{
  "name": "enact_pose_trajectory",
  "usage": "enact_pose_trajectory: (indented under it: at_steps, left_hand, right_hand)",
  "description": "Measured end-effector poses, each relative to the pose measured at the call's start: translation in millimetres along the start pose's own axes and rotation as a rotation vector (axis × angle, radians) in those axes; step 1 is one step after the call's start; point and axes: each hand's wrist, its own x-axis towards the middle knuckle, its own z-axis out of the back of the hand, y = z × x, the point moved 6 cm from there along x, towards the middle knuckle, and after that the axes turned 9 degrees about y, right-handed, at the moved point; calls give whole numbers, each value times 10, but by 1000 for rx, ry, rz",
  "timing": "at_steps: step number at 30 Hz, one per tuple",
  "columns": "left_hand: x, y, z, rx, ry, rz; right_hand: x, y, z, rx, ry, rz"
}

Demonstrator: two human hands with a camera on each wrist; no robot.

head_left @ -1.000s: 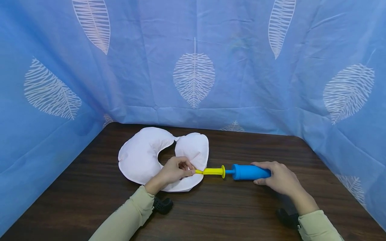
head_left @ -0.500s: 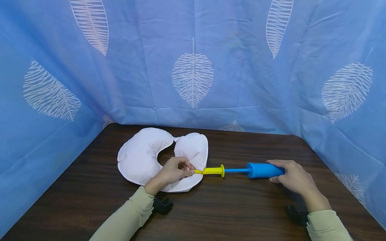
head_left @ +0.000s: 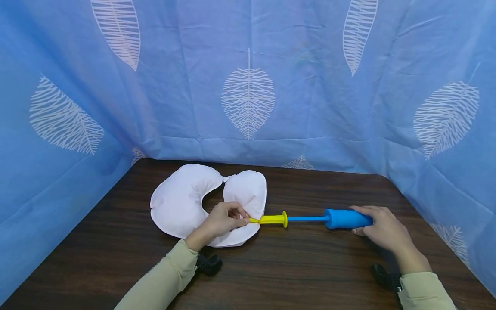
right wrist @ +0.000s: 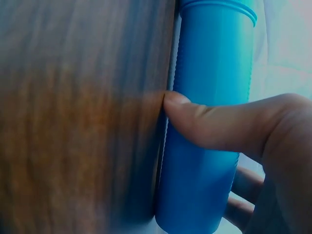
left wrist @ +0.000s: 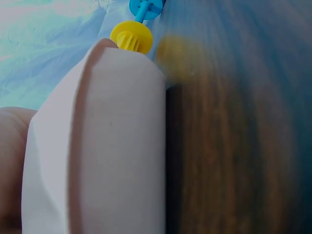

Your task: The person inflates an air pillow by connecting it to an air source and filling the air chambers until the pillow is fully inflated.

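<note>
A white U-shaped inflatable neck pillow lies puffed up on the table. Against its right end sits the yellow handle of a hand air pump, joined by a thin blue rod to the blue pump barrel. My left hand pinches the yellow tip at the pillow's edge. With thumb and fingers around the barrel, my right hand grips its far end. The left wrist view shows mostly pillow fabric, which hides the pinching fingertips. In the right wrist view the thumb crosses the barrel.
The dark wooden table carries the pillow and pump. A blue curtain with white leaf prints rises behind it and along both sides. Black wrist straps sit below each hand.
My right hand has drawn the blue barrel to the right, away from the yellow handle, so more of the rod shows. The left hand and pillow stay nearly in place.
</note>
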Motion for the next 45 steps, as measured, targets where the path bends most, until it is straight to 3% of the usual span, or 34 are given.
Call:
enact_pose_trajectory:
  at_steps: [10, 26, 45]
  left_hand:
    - [-12, 10, 29, -13, -21, 8]
    - [-5, -10, 3, 17, -9, 13]
    - [-4, -10, 5, 15, 8, 7]
  right_hand:
    - [-40, 213, -30, 11, 32, 19]
    - [-33, 988, -246, -68, 24, 157]
    - [-36, 974, -243, -85, 3, 151]
